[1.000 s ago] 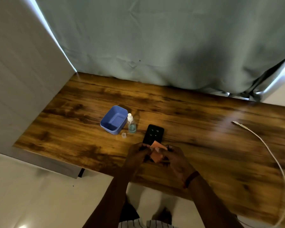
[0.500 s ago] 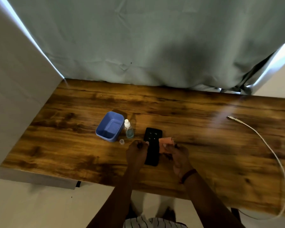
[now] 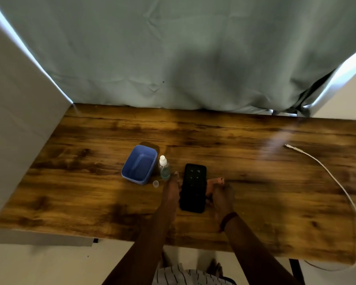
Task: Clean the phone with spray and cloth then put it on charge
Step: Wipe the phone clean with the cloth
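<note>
The phone (image 3: 193,188) lies flat on the wooden surface (image 3: 255,202), dark and lengthwise, directly between the two sets of fingers. The left hand (image 3: 171,191) lies along its left edge, fingers (image 3: 175,178) straight and close together, pointing away from the person. They are right against the phone's side, though whether they actually touch it cannot be told. The right hand (image 3: 222,197) is just off the phone's right edge, its fingers (image 3: 222,190) curled and clamped on a bunched orange cloth (image 3: 211,185). The cloth pokes out beyond the fingertips and sits beside the phone's edge. A reddish wristband (image 3: 227,220) circles that wrist.

Just beyond the left fingertips stands the small spray bottle (image 3: 164,168), upright, with a white nozzle and bluish liquid. Its clear cap (image 3: 155,183) rests on the surface just left of those fingers. Further left, next to the bottle, is a blue plastic tub (image 3: 139,164). Well away to the right of the right fingers, a white charging cable (image 3: 335,182) curves across the surface with its plug end (image 3: 288,146) lying loose. A grey-green curtain (image 3: 173,58) hangs behind the far edge.
</note>
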